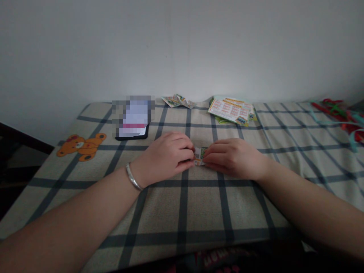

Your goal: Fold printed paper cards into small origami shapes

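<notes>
A small piece of printed paper (200,156) is at the middle of the table, mostly covered by my fingers. My left hand (170,154) is closed on its left end, fingertips pressed together. On the right end my right hand (231,156) is closed in the same way. Only a narrow strip with print shows between the two hands; the paper's full shape is hidden. A silver bangle (133,177) circles my left wrist.
Behind my hands lie a folded printed paper (178,101) and a stack of printed sheets (231,110). A phone (133,119), partly pixelated, rests at the back left near a bear figure (81,146). Red, green and pale blue strips (341,115) lie far right on the checked tablecloth (159,212).
</notes>
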`<state>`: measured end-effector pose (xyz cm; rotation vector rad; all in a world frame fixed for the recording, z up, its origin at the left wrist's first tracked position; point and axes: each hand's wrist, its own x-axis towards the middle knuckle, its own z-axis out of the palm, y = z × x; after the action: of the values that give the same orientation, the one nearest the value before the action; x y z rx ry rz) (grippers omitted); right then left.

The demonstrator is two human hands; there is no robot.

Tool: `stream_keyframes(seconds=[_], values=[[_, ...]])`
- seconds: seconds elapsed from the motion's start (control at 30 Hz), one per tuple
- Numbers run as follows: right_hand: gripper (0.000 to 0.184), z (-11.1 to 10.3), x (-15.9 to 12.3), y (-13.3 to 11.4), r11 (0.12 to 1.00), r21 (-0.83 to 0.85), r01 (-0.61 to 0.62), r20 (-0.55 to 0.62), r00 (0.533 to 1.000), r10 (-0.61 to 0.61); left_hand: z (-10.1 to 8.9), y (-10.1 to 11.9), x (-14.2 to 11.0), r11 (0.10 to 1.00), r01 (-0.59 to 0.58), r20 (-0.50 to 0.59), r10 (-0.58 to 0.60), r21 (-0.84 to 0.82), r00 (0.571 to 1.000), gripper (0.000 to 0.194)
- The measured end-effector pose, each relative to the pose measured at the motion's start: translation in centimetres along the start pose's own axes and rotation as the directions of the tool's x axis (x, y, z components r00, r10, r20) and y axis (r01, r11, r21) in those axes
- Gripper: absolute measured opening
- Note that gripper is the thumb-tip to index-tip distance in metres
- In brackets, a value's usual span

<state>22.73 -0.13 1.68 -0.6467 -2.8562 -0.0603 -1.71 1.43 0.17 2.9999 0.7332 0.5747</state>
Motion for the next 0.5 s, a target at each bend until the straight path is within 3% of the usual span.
stream_keyframes(seconds=[0.3, 0.5], values=[[0.020, 0.2, 0.1, 0.0, 0.982, 0.089, -0.169, -0.071, 0.982, 0.175, -0.5, 0.9, 0.3, 0.997, 0.000, -0.007, 0.000, 0.075, 1.000, 0.015], [0.016, 0.7, 0.6, -0.1, 0.957, 0.197, -0.212, -0.082, 0.969, 0.232, -0.6, 1.1, 0.3, 0.998, 0.054, 0.005, -0.054, 0.025, 0.999, 0.012]])
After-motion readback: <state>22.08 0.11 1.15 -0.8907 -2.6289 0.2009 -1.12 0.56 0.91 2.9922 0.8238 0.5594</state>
